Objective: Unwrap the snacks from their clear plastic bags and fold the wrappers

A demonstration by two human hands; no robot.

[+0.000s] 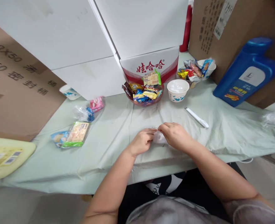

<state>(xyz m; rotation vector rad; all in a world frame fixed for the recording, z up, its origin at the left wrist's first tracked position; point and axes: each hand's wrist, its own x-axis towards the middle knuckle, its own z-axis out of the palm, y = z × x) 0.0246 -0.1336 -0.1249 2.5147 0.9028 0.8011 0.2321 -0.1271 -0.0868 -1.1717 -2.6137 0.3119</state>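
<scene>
Between my two hands, just above the cloth near the table's front, is a small clear plastic bag [160, 137]. My left hand [142, 140] pinches its left upper edge, fingers curled. From the other side, my right hand [174, 134] grips the bag's top with bent fingers, the fingertips of both hands close together. What the bag holds, if anything, I cannot make out. Beyond the hands stands a bowl of wrapped snacks [144, 99], with a white paper bowl [177, 90] beside it. A white utility knife [196, 118] lies to the right of my right hand.
Wrapped crackers [78, 133] and other packets lie at left. A second bowl of snacks [193, 73] stands at the back right. A blue bottle [243, 73] leans by a cardboard box [223, 37]. White boxes [149, 28] line the back; a yellow jug [8, 158] lies front left.
</scene>
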